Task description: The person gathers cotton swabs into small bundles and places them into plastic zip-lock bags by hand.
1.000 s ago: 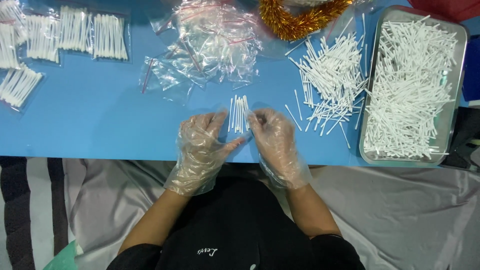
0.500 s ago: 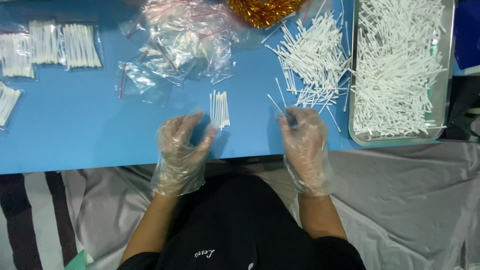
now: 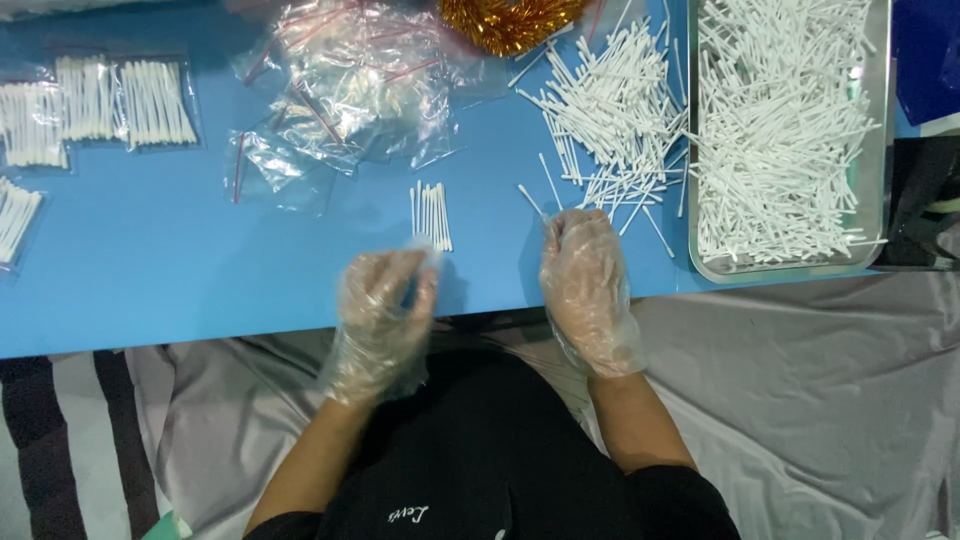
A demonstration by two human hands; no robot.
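Both my hands wear clear plastic gloves over a blue table [image 3: 150, 280]. My left hand [image 3: 385, 310] hovers by the table's near edge, fingers loosely curled and holding nothing, just below a small neat row of white cotton swabs [image 3: 431, 213]. My right hand [image 3: 585, 275] is to the right of that row, its fingertips pinched on a single cotton swab [image 3: 530, 200] that sticks out up and to the left. A loose pile of swabs [image 3: 610, 110] lies just beyond that hand.
A metal tray [image 3: 690, 150] heaped with swabs stands at the right. Empty clear zip bags [image 3: 350, 90] are piled at the back centre, and packed swab bags [image 3: 120, 100] lie at the left. Gold tinsel [image 3: 505, 20] sits at the top edge. Grey cloth covers my lap.
My hands have parted from the small swab row. The right one went right toward the loose pile and now pinches one swab; the left one drew back to the table edge.
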